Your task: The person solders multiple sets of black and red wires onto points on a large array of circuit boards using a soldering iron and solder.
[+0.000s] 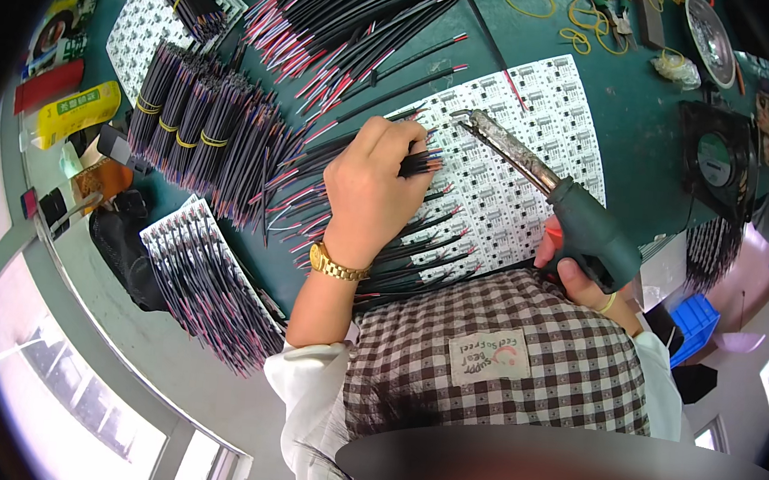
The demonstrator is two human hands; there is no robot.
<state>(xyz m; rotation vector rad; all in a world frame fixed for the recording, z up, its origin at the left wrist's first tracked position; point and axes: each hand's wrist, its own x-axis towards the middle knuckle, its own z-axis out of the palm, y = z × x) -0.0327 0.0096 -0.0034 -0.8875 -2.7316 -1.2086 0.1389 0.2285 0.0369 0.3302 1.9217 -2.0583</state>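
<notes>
Left hand (pixel 373 186) grips black wires (pixel 425 163); right hand (pixel 585 285) grips soldering gun (pixel 592 232). White board panel (pixel 571 119): lower-left seemingly wired, right side unwired.

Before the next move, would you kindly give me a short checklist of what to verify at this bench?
1. Left hand holding dark wires: ok.
2. Right hand gripping the soldering gun by its handle: ok.
3. Gun tip over the white circuit-board sheet: ok.
4. Visible gap between tip and left-hand fingers: ok.
5. Tip hot: cannot tell.
6. All wires banded: not ok; many lie loose near the top.
</notes>
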